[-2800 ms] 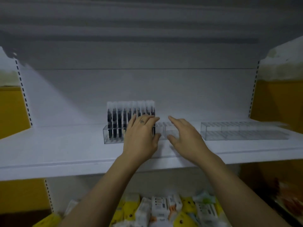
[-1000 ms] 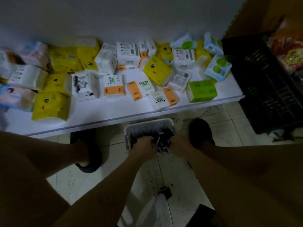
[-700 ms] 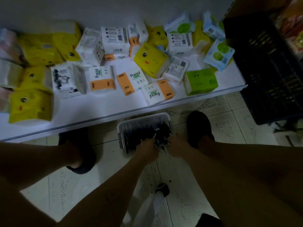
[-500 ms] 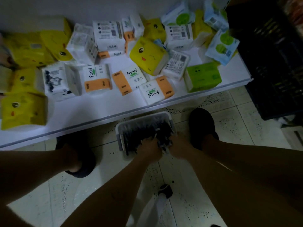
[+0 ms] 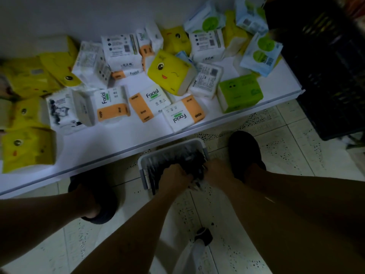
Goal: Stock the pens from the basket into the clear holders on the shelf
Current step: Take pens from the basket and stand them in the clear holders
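The pens (image 5: pixel 183 161) lay in a dark, jumbled heap in the white basket (image 5: pixel 189 143). It stood on the tiled floor (image 5: pixel 286 155) at lower centre of the frame, just in front of the edge of a low white shelf (image 5: pixel 110 147). We saw the left hand (image 5: pixel 174 175) with its fingers curled down into the heap, gripping a bunch of pens, a few ends poking out below the knuckles. The right hand (image 5: pixel 216 173) sat just beside it at the basket's right near corner. It seemed closed on the same bunch, though the dim light and blur kept us from making out its fingers clearly.

We judged the step to be gathering a handful for the holders, which were out of the frame. To do it well, we thought the bunch should be kept modest and squared up so all the pens pointed one way. Both hands should wrap it firmly before it was lifted straight up past the rim, since loose pens at the edge of the grip looked likely to slip out.

Dark shoes (image 5: pixel 244 151) flanked the basket. Above it the shelf carried scattered tissue packs (image 5: pixel 169 72) in yellow, white-and-orange and green. A black crate (image 5: pixel 325 76) filled the upper right.
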{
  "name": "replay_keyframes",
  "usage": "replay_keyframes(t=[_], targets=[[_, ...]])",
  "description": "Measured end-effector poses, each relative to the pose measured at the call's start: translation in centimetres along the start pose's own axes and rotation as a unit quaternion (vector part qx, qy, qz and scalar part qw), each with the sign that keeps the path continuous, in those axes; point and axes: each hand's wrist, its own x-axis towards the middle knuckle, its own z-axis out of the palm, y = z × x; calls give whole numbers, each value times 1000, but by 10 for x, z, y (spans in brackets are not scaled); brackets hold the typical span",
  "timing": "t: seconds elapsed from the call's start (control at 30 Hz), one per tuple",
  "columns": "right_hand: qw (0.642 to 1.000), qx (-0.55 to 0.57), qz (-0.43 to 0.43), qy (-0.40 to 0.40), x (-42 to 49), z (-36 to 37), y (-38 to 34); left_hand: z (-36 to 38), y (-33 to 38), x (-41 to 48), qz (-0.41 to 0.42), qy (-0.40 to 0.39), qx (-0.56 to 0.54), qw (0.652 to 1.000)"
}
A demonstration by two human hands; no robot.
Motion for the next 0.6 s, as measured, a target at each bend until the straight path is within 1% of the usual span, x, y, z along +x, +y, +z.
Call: replay_keyframes(t=[0.07,0.13,0.17,0.23,0.3,0.37,0.4,0.47,0.5,0.53,0.6], targets=[[1000,11,3,28,-6,-4,-4,-6,0,-2,-13,10,-43,999],[995,31,9,92,-14,-10,-7,-12,-1,-5,-31,6,-96,995],[990,43,28,132,-19,-13,-9,-15,-2,-6,-39,-6,-118,992],[975,89,68,192,-30,-22,-15,-20,-2,-12,-56,-39,-151,986],[956,154,93,232,-38,-25,-19,-25,0,-21,-82,-57,-182,978],[934,230,111,250,-46,-29,-24,-33,2,-33,-107,-68,-257,958],[921,270,117,254,-50,-31,-27,-37,2,-38,-112,-76,-289,948],[898,341,126,248,-56,-34,-32,-47,2,-53,-93,-92,-329,935],[884,386,134,226,-60,-36,-34,-52,2,-60,-81,-96,-347,929],[865,444,141,187,-65,-39,-38,-56,0,-66,-72,-100,-366,922],[808,565,134,100,-74,-41,-47,-62,-1,-77,-67,-101,-407,905]])
